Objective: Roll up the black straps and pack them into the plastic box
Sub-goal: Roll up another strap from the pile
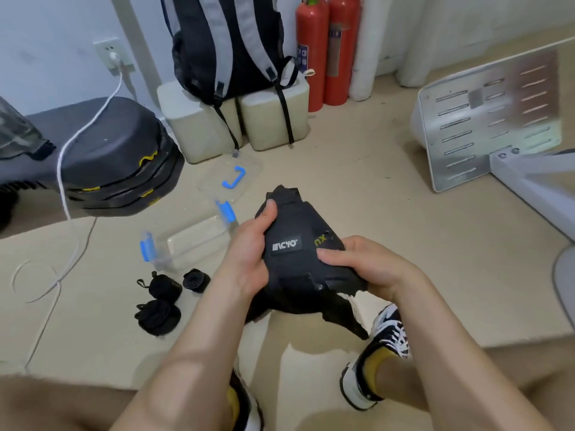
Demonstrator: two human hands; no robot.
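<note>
A wide black strap [298, 262] with a white logo patch and yellow lettering is held above the floor between both hands. My left hand [253, 244] grips its left side, thumb up along the top edge. My right hand [364, 264] grips its right side, thumb lying over the front. A loose end of the strap hangs down toward my shoes. The clear plastic box [189, 244] with blue clips stands open on the floor to the left of my hands. Its clear lid [233, 177] lies behind it. Three rolled black straps [161, 301] lie on the floor in front of the box.
A stack of black cases [118, 163] with yellow marks sits at the left, a white cable [67, 194] running across it. A backpack [227, 45] rests on white containers at the back, beside two red fire extinguishers [326, 48]. A metal plate on a white stand [485, 119] is at the right.
</note>
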